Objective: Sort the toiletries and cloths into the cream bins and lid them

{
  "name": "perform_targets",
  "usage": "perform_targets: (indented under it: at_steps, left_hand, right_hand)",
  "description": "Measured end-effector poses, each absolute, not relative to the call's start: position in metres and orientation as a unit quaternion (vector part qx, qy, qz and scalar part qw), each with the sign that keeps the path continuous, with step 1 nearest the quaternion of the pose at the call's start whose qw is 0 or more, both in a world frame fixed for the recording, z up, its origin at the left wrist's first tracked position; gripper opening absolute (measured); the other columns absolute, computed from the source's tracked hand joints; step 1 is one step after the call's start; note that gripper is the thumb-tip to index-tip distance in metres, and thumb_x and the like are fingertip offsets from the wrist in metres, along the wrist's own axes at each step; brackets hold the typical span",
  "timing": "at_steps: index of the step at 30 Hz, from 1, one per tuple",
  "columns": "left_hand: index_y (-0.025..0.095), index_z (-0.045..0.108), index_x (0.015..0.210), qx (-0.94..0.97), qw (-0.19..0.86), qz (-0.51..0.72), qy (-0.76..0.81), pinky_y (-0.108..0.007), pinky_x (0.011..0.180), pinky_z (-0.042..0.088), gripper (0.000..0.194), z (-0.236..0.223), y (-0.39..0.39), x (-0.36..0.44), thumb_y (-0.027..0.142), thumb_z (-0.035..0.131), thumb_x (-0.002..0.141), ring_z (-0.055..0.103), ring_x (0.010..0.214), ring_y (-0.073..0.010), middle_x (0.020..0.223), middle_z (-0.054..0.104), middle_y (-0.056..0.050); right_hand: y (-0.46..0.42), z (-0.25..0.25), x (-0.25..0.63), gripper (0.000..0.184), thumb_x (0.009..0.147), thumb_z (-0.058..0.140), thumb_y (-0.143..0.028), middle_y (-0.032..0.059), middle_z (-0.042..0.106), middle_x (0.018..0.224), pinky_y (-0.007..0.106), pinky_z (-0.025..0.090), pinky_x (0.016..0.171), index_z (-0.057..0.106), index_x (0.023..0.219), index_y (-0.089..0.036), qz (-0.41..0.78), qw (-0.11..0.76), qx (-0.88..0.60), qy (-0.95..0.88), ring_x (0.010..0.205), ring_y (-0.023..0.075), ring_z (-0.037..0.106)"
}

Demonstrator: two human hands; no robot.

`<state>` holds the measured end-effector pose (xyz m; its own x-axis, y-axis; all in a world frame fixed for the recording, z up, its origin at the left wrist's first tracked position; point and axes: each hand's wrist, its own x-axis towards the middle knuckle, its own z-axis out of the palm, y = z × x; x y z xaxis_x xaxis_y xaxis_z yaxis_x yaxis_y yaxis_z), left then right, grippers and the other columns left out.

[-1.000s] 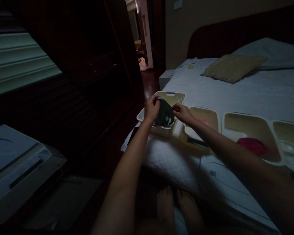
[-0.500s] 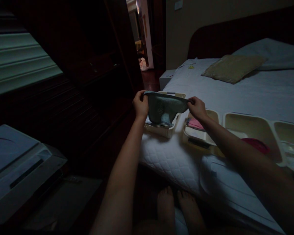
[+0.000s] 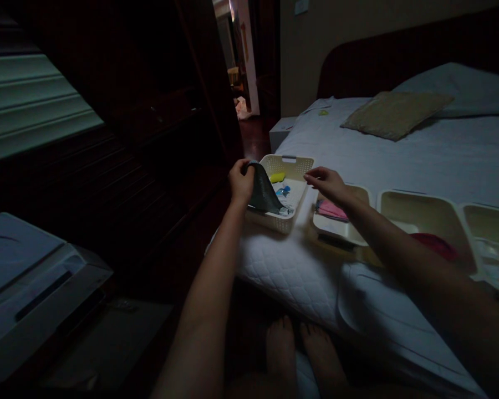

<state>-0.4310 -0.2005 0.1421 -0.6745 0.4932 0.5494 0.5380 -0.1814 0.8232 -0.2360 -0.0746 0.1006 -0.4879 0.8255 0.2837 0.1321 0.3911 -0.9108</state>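
Observation:
My left hand (image 3: pixel 242 182) is closed on one edge of a dark grey-green cloth item (image 3: pixel 263 191), small like a garment, which hangs down over the left side of a cream perforated basket (image 3: pixel 280 224). Inside the basket lie a yellow item (image 3: pixel 277 177) and a small blue and clear item (image 3: pixel 283 191), too blurred to name. My right hand (image 3: pixel 325 182) is at the basket's right rim with fingers stretched out and nothing visible in them. Just below it, a folded pink cloth (image 3: pixel 331 209) lies in a cream storage box (image 3: pixel 363 195).
Further right on the bed (image 3: pixel 382 166) is a larger cream box (image 3: pixel 424 202) holding a dark pink item (image 3: pixel 434 245). A pale lid (image 3: pixel 382 299) lies in front. A tan cushion (image 3: pixel 397 113) is farther back. A white appliance (image 3: pixel 37 277) stands at left.
My right hand has let go of the cloth and moved slightly left. The cloth, earlier stretched between both hands, now hangs from my left hand, uncovering the inside of the basket.

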Motion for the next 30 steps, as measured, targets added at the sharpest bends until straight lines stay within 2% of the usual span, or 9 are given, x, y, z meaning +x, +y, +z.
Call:
perform_targets:
  at_steps: [4, 8, 11, 16, 19, 21, 24, 27, 30]
  left_hand:
    - [0.017, 0.062, 0.075, -0.441, -0.003, -0.64, -0.629, -0.024, 0.073, 0.045, 0.01, 0.145, -0.198, -0.419, 0.011, 0.054, 0.072, 0.059, 0.074, -0.0136, 0.074, 0.064, -0.001]
    - [0.017, 0.062, 0.076, -0.46, -0.021, -0.628, -0.627, -0.024, 0.074, 0.045, 0.009, 0.146, -0.197, -0.413, 0.012, 0.055, 0.072, 0.059, 0.075, -0.0134, 0.076, 0.065, -0.001]
    - [0.017, 0.062, 0.076, -0.47, -0.038, -0.626, -0.621, -0.024, 0.074, 0.045, 0.009, 0.149, -0.196, -0.409, 0.013, 0.055, 0.072, 0.06, 0.076, -0.0134, 0.078, 0.066, -0.002]
    - [0.017, 0.062, 0.075, -0.501, -0.051, -0.607, -0.615, -0.024, 0.073, 0.046, 0.009, 0.152, -0.192, -0.4, 0.013, 0.055, 0.071, 0.06, 0.075, -0.0133, 0.076, 0.066, -0.001]
    - [0.017, 0.062, 0.074, -0.527, -0.057, -0.589, -0.611, -0.024, 0.072, 0.046, 0.009, 0.151, -0.19, -0.396, 0.013, 0.055, 0.071, 0.06, 0.074, -0.013, 0.073, 0.065, 0.0]
    - [0.016, 0.063, 0.074, -0.538, -0.058, -0.578, -0.61, -0.023, 0.072, 0.046, 0.009, 0.149, -0.19, -0.394, 0.014, 0.055, 0.07, 0.06, 0.073, -0.0127, 0.073, 0.065, 0.001]
    - [0.016, 0.063, 0.073, -0.542, -0.062, -0.568, -0.616, -0.024, 0.071, 0.046, 0.009, 0.147, -0.191, -0.395, 0.013, 0.055, 0.07, 0.059, 0.072, -0.0127, 0.071, 0.064, 0.001]
    - [0.016, 0.063, 0.074, -0.537, -0.063, -0.569, -0.62, -0.024, 0.072, 0.046, 0.01, 0.146, -0.192, -0.397, 0.013, 0.055, 0.07, 0.059, 0.073, -0.0132, 0.072, 0.065, 0.0]
    - [0.016, 0.063, 0.075, -0.525, -0.064, -0.578, -0.621, -0.025, 0.074, 0.046, 0.01, 0.145, -0.193, -0.4, 0.012, 0.055, 0.07, 0.06, 0.075, -0.0141, 0.074, 0.066, 0.0]
  right_hand:
    - [-0.092, 0.097, -0.253, 0.034, 0.07, 0.068, -0.04, 0.0098, 0.066, 0.091, 0.035, 0.052, 0.073, 0.062, 0.092, -0.015, 0.448, 0.332, -0.275, -0.783, 0.079, 0.0186, 0.062]
    - [-0.1, 0.091, -0.26, 0.05, 0.067, 0.071, -0.039, 0.0122, 0.062, 0.11, 0.037, 0.051, 0.079, 0.059, 0.11, -0.017, 0.421, 0.326, -0.247, -0.81, 0.095, 0.0221, 0.06]
    - [-0.105, 0.089, -0.261, 0.055, 0.067, 0.07, -0.038, 0.013, 0.06, 0.115, 0.039, 0.05, 0.082, 0.056, 0.116, -0.016, 0.405, 0.308, -0.252, -0.823, 0.099, 0.0234, 0.059]
    - [-0.115, 0.096, -0.265, 0.046, 0.072, 0.065, -0.045, 0.0104, 0.064, 0.107, 0.038, 0.047, 0.084, 0.062, 0.106, -0.015, 0.411, 0.273, -0.199, -0.847, 0.094, 0.0227, 0.06]
    - [-0.119, 0.101, -0.268, 0.047, 0.073, 0.062, -0.049, 0.0088, 0.066, 0.102, 0.037, 0.047, 0.081, 0.062, 0.104, -0.014, 0.41, 0.286, -0.172, -0.848, 0.09, 0.0224, 0.06]
    - [-0.118, 0.102, -0.269, 0.043, 0.073, 0.062, -0.045, 0.008, 0.066, 0.097, 0.035, 0.047, 0.078, 0.063, 0.101, -0.014, 0.404, 0.31, -0.171, -0.843, 0.087, 0.0223, 0.06]
    - [-0.113, 0.101, -0.27, 0.026, 0.075, 0.059, -0.034, 0.0061, 0.066, 0.086, 0.033, 0.046, 0.074, 0.065, 0.09, -0.013, 0.397, 0.335, -0.182, -0.835, 0.081, 0.0208, 0.06]
    - [-0.107, 0.097, -0.268, 0.015, 0.073, 0.054, -0.026, 0.0049, 0.064, 0.075, 0.03, 0.045, 0.068, 0.062, 0.078, -0.013, 0.401, 0.331, -0.211, -0.828, 0.072, 0.0181, 0.058]
    - [-0.104, 0.092, -0.265, 0.012, 0.071, 0.055, -0.024, 0.0042, 0.063, 0.074, 0.029, 0.044, 0.066, 0.061, 0.075, -0.015, 0.411, 0.315, -0.223, -0.826, 0.069, 0.0163, 0.057]
